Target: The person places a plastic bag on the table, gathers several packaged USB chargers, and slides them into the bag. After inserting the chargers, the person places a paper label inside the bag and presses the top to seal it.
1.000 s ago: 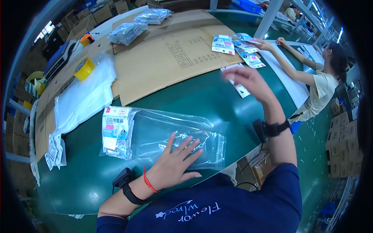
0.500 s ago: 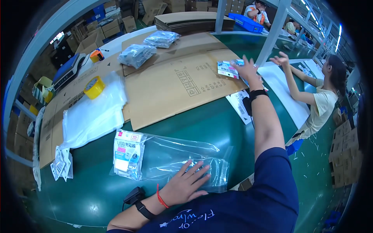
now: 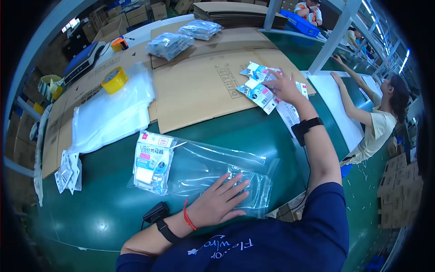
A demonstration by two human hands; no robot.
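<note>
My left hand [image 3: 220,199] lies flat with spread fingers on the unfilled end of a long clear plastic bag [image 3: 206,156]. At the bag's far left end sits a white-and-blue packet of small goods [image 3: 153,161]. On the right, my right hand [image 3: 285,88] reaches over the cardboard with its fingers apart, fingertips on or just above two similar blue-and-white packets [image 3: 259,93]. Whether it grips either one is not plain. Beneath that hand, part of a white printed card [image 3: 288,115] shows at the cardboard's edge.
Flat cardboard [image 3: 195,97] covers the back of the green table [image 3: 104,217]. On it lie clear bags [image 3: 113,113], yellow tape [image 3: 114,80] and filled bags [image 3: 170,46]. Packaged pieces [image 3: 69,172] rest at left. A metal post [image 3: 333,41] and a co-worker [image 3: 374,118] are at right.
My right hand has come slightly nearer, its fingers lower over the packets. Two packets now show apart at the cardboard's right. My left hand stays on the bag; the whole view has shifted slightly.
</note>
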